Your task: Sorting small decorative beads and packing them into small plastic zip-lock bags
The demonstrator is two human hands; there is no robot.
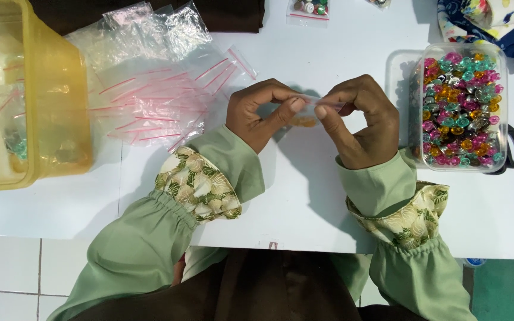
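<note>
My left hand (257, 113) and my right hand (361, 122) meet over the white table (304, 196), both pinching the top edge of a small clear zip bag (306, 113) between thumb and fingers. A small orange-brown item shows inside the bag's lower part. Both arms wear green sleeves with floral cuffs. A clear plastic tub (462, 107) full of shiny pink, orange, teal and silver beads stands just right of my right hand.
A pile of small clear zip bags with red strips (156, 89) lies left of my left hand. A yellow translucent bin (28, 101) stands at the far left. Another filled bag (309, 8) lies at the top edge; patterned cloth (495, 21) sits top right.
</note>
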